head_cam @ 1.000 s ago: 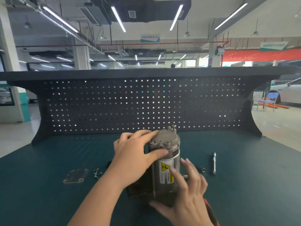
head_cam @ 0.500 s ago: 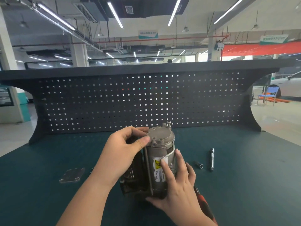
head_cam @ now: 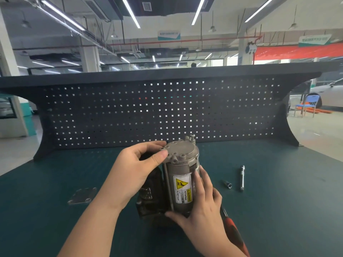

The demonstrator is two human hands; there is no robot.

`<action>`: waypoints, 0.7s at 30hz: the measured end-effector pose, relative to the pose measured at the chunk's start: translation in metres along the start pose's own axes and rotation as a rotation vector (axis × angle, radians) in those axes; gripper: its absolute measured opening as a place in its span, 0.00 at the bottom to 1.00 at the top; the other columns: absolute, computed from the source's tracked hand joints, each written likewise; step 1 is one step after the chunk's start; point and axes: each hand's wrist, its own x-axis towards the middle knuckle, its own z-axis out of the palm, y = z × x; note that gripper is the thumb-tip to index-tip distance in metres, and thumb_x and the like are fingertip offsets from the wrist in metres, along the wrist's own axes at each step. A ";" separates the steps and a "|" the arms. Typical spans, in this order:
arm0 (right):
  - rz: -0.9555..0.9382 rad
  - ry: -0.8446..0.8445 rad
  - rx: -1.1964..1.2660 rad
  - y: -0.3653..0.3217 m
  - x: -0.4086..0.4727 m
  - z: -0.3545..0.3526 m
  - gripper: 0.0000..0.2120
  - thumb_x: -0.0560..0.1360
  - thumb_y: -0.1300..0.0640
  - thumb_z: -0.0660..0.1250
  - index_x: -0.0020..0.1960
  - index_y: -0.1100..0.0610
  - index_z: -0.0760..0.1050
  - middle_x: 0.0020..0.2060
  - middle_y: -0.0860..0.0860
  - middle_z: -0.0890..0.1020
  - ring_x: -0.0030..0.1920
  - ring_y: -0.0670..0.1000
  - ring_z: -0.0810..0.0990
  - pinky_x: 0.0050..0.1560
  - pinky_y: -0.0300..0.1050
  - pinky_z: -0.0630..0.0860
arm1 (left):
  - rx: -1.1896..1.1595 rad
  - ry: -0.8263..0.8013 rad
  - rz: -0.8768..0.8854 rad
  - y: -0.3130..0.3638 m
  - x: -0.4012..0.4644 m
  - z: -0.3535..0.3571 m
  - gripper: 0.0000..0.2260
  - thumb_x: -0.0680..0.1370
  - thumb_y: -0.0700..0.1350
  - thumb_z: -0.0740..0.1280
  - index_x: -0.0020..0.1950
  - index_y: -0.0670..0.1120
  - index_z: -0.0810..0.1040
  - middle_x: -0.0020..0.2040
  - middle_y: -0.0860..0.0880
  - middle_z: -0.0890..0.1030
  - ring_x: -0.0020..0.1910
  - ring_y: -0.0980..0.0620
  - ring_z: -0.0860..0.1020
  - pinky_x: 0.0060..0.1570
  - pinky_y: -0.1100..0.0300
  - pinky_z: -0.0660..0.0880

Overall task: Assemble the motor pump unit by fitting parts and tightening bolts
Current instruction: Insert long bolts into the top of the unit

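The grey motor pump unit (head_cam: 181, 175) stands upright on the green bench top, a yellow warning label facing me and a black block at its lower left. My left hand (head_cam: 136, 172) grips the left rim of its metal end cap, thumb on the cap's edge and fingers curled behind it. My right hand (head_cam: 202, 206) wraps around the cylinder's lower right side, thumb under the body and fingers lying up along the label's edge. A long bolt runs down the cylinder's left side.
A flat metal cover plate (head_cam: 82, 195) lies to the left. A small socket (head_cam: 227, 184) and a slim metal extension bar (head_cam: 242, 178) lie to the right. A red-and-black tool handle (head_cam: 234, 233) sits under my right wrist. The black pegboard (head_cam: 163, 110) backs the bench.
My left hand shifted from covering the cap's front to gripping its left rim. The unit turned and tilted slightly, and my right hand slid up along the cylinder.
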 end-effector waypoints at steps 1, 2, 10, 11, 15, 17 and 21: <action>0.011 -0.009 0.002 0.000 0.000 0.000 0.66 0.53 0.34 0.77 0.78 0.48 0.41 0.72 0.59 0.64 0.72 0.53 0.60 0.58 0.57 0.66 | -0.006 -0.003 -0.006 0.000 0.000 0.001 0.02 0.73 0.46 0.72 0.41 0.49 0.85 0.52 0.62 0.83 0.52 0.64 0.80 0.56 0.57 0.75; 0.016 -0.017 0.007 -0.001 0.001 -0.001 0.65 0.55 0.32 0.75 0.78 0.48 0.40 0.72 0.58 0.64 0.72 0.53 0.60 0.58 0.58 0.66 | -0.005 -0.007 -0.004 0.001 -0.001 0.002 0.03 0.74 0.45 0.72 0.41 0.50 0.84 0.52 0.62 0.83 0.52 0.63 0.80 0.55 0.57 0.76; 0.016 -0.038 0.049 -0.003 -0.001 -0.003 0.61 0.59 0.33 0.74 0.77 0.44 0.37 0.73 0.58 0.63 0.73 0.50 0.56 0.63 0.60 0.61 | -0.002 -0.012 0.020 0.002 -0.004 0.006 0.06 0.76 0.46 0.70 0.40 0.53 0.83 0.53 0.62 0.83 0.53 0.64 0.80 0.57 0.56 0.75; 0.023 -0.040 0.042 -0.004 -0.001 -0.003 0.61 0.58 0.31 0.73 0.77 0.45 0.39 0.72 0.58 0.64 0.73 0.50 0.57 0.63 0.60 0.61 | -0.015 -0.006 0.017 0.002 -0.004 0.006 0.06 0.76 0.46 0.70 0.40 0.53 0.84 0.53 0.62 0.83 0.53 0.63 0.80 0.57 0.56 0.75; 0.106 -0.010 -0.027 -0.017 -0.003 -0.005 0.61 0.54 0.29 0.72 0.76 0.50 0.45 0.69 0.64 0.69 0.70 0.54 0.61 0.62 0.68 0.63 | -0.075 0.048 -0.011 0.002 -0.002 0.010 0.08 0.76 0.45 0.69 0.38 0.52 0.84 0.52 0.60 0.84 0.54 0.59 0.81 0.58 0.53 0.75; 0.127 0.024 -0.043 -0.027 -0.003 -0.002 0.60 0.55 0.30 0.73 0.76 0.52 0.47 0.68 0.66 0.69 0.70 0.56 0.62 0.62 0.67 0.64 | -0.078 0.068 -0.006 0.002 -0.001 0.012 0.08 0.76 0.44 0.69 0.38 0.52 0.84 0.50 0.59 0.84 0.53 0.59 0.81 0.58 0.54 0.75; 0.164 0.112 0.074 -0.038 -0.002 0.008 0.59 0.57 0.44 0.81 0.76 0.48 0.48 0.69 0.66 0.67 0.68 0.58 0.64 0.60 0.58 0.65 | -0.079 0.072 -0.002 0.003 -0.002 0.013 0.07 0.76 0.44 0.69 0.39 0.51 0.84 0.50 0.59 0.84 0.52 0.59 0.81 0.58 0.54 0.75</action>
